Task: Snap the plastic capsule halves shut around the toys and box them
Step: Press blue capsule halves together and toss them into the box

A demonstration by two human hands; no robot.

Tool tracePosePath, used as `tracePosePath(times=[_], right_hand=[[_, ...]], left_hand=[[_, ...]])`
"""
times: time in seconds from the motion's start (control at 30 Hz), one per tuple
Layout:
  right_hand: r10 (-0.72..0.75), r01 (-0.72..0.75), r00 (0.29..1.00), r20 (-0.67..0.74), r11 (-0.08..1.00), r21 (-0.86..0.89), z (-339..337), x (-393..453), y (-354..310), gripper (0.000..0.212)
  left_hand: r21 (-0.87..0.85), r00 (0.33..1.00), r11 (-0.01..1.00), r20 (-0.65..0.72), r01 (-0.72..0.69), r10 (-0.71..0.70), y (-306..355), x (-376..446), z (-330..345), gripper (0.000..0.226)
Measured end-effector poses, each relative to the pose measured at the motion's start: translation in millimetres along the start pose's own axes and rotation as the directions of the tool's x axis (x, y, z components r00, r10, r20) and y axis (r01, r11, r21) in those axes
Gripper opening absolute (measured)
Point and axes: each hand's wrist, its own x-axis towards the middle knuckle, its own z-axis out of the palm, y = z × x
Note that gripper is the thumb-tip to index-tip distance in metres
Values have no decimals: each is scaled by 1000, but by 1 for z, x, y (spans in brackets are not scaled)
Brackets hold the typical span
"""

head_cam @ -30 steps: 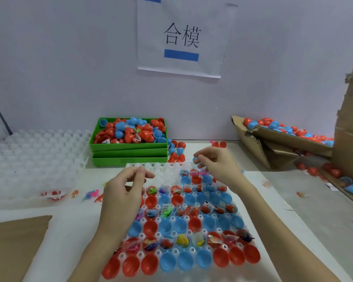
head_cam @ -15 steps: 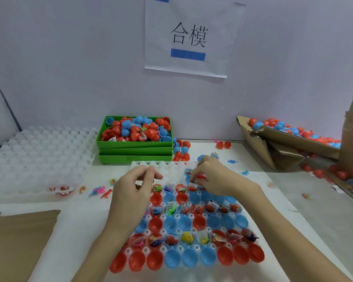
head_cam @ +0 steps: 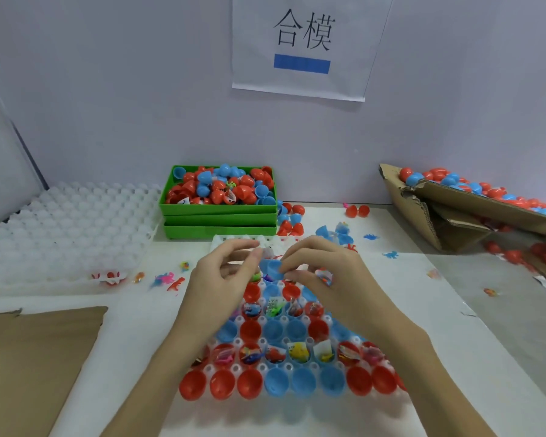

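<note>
A clear dimpled tray [head_cam: 297,402] lies in front of me, filled with red and blue capsule halves [head_cam: 276,380]; several hold small wrapped toys [head_cam: 298,351]. Above the tray's far end, my right hand [head_cam: 328,279] pinches a blue capsule half [head_cam: 271,267] between thumb and fingers. My left hand [head_cam: 219,275] hovers close beside it, fingers curled, its fingertips touching the blue half's left edge next to a small white piece. The tray rows under both hands are partly hidden.
A stack of green bins [head_cam: 218,212] heaped with capsule halves stands behind the tray. Empty white dimpled trays [head_cam: 60,222] lie at left. A torn cardboard box [head_cam: 448,209] of closed capsules sits at right. Loose toys [head_cam: 171,280] and a cardboard sheet [head_cam: 35,357] are on the table.
My right hand has lifted a blue capsule half off the tray's far end and brought it toward my left hand, which rose to meet it.
</note>
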Motion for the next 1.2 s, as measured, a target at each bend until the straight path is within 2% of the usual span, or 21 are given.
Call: tracePosePath(times=[0.1, 0.27, 0.43, 0.53, 0.6, 0.7, 0.83, 0.9, 1.03, 1.13, 1.2], right_hand=[[11, -12, 1000, 23, 999, 40, 5, -3, -3, 18], [104, -124, 992, 77, 933, 338, 8, -9, -3, 10], [229, -155, 970, -85, 846, 510, 19, -9, -11, 22], [290, -158, 948, -131, 787, 596, 26, -9, -15, 20], [279, -143, 950, -138, 786, 601, 30, -9, -17, 16], [247, -118, 953, -177, 838, 533, 34, -9, -18, 24], [153, -63, 950, -272, 948, 311, 39, -13, -19, 38], [105, -29, 952, -289, 966, 258, 41, -13, -21, 44], [111, -6, 938, -327, 952, 306, 43, -13, -23, 48], [216, -40, 927, -308, 870, 491, 40, -13, -25, 36], [251, -61, 936, -246, 804, 591, 37, -13, -26, 28]], left_hand=[[-35, 999, 999, 35, -16, 17, 0, -3, 1, 10], [-70, 998, 996, -6, -63, 63, 2, -4, 0, 9], [-143, 992, 983, 16, -120, 123, 7, -5, 2, 12], [-153, 985, 974, 10, -169, 173, 8, -6, 2, 17], [-132, 972, 964, -7, -232, 233, 8, -7, 3, 16], [-33, 943, 943, -37, -332, 331, 8, -9, 6, 17], [142, 912, 913, -104, -382, 397, 4, -12, 10, 24], [167, 900, 906, -143, -388, 412, 3, -14, 11, 28], [90, 897, 914, -177, -396, 406, 7, -15, 11, 27], [-46, 915, 931, -208, -362, 346, 13, -17, 10, 34], [-37, 914, 932, -211, -361, 346, 14, -16, 9, 30]])
